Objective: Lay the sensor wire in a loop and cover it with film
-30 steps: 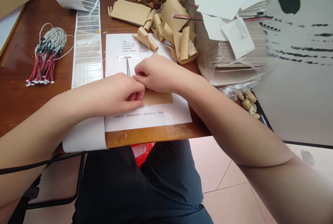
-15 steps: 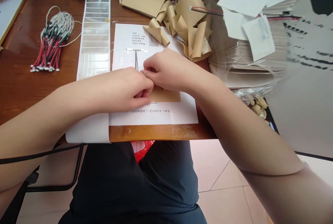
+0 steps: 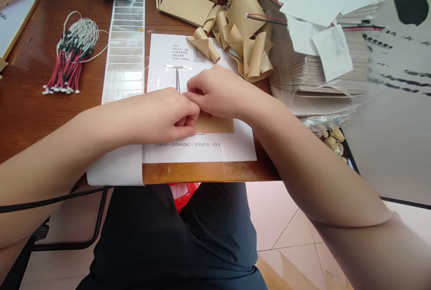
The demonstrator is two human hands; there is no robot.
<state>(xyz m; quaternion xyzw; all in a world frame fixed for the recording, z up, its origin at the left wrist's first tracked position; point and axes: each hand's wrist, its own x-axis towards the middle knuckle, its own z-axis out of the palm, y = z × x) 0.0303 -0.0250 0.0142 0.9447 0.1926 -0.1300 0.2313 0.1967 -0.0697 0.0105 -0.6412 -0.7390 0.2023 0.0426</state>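
Note:
Both hands meet over a white printed sheet [image 3: 232, 146] taped to the wooden table's front edge. My left hand [image 3: 164, 115] is curled, fingers tucked under. My right hand [image 3: 215, 90] is closed too, fingertips pinching against the left hand's fingers. A tan paper-backed square [image 3: 215, 125] lies under both hands, partly covered by them. What the fingertips pinch is hidden. A thin wire with a strip of clear tape [image 3: 178, 74] lies on the sheet just beyond the hands.
A strip of silver foil labels [image 3: 123, 63] runs down the left of the sheet. A bundle of red and black wires [image 3: 69, 63] lies far left. Curled tan backing papers [image 3: 235, 34] pile behind. Stacked pads with white squares [image 3: 323, 47] sit right, peanut shells [image 3: 333, 139] near the edge.
The hands stay pinched together on the tan square; only the view has shifted slightly.

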